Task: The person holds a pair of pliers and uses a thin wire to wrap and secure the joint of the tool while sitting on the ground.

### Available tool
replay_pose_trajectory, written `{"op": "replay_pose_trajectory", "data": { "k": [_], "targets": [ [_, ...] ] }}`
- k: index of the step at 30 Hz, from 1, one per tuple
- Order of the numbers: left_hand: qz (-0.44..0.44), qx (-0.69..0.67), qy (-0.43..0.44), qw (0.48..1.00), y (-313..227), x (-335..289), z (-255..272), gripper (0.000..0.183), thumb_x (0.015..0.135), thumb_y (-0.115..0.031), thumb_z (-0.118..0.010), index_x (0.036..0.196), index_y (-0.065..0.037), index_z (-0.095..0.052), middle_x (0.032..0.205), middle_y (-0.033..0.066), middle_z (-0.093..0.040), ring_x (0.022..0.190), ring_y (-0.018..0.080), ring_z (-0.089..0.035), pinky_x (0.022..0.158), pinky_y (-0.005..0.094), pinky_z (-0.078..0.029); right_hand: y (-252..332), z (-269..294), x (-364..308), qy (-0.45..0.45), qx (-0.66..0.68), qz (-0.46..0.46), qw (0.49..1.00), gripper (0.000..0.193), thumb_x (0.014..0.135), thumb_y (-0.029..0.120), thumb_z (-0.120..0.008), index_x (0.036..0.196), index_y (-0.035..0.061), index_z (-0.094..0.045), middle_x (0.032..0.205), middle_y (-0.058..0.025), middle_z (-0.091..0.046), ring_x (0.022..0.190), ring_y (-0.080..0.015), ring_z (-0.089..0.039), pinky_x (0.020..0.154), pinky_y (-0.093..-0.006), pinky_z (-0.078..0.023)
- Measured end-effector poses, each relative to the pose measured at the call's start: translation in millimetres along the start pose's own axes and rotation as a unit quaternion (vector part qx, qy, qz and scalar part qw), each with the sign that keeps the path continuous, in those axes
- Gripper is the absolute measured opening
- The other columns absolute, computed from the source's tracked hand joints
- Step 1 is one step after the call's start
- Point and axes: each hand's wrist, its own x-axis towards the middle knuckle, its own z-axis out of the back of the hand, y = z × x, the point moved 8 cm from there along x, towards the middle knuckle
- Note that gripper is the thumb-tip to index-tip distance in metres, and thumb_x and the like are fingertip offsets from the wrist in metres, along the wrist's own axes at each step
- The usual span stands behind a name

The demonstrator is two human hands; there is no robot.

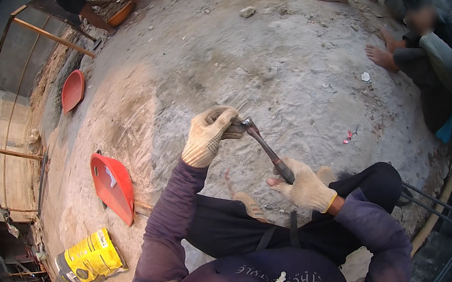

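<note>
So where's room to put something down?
There's bare ground beyond the left hand, between the farther red pan and the seated person's feet. There's also a patch between that pan and the nearer red pan. It's crowded around the right hand, tool and folded legs.

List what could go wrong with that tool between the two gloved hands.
1. The left hand has its fingers right by the metal head of the tool, so a slip might pinch or knock them.
2. Only the right hand clearly grips the handle; if that grip loosened, the tool could drop, perhaps onto the tan shoe below.
</note>
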Motion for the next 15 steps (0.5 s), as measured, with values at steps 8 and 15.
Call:
{"op": "replay_pose_trajectory", "data": {
  "k": [8, 15],
  "targets": [
    [0.008, -0.119, 0.03, 0.992, 8.5, -0.6, -2.0, 0.032, 0.098, -0.022, -0.068, 0.114, 0.005, -0.064, 0.094, 0.014, -0.069, 0.078, 0.0247, -0.074, 0.072, 0.0359, -0.064, 6.1, -3.0, 3.5, 0.049, 0.026, -0.035, 0.998, 0.04, 0.095, 0.034, -0.073, 0.111, -0.0003, -0.06, 0.085, -0.0096, -0.062, 0.078, -0.0179, -0.058, 0.072, -0.0367, -0.049],
    [-0.011, -0.129, 0.047, 0.99, 8.5, -1.6, -1.5, 0.033, 0.1, -0.024, -0.067, 0.114, 0.005, -0.062, 0.096, 0.0139, -0.069, 0.081, 0.024, -0.074, 0.073, 0.0351, -0.063, 7.9, -14.4, -1.0, 0.153, 0.198, -0.14, 0.958, 0.027, 0.099, 0.03, -0.07, 0.097, 0.0068, -0.056, 0.075, 0.003, -0.051, 0.064, -0.0061, -0.049, 0.052, -0.0274, -0.041]
  ]
}}
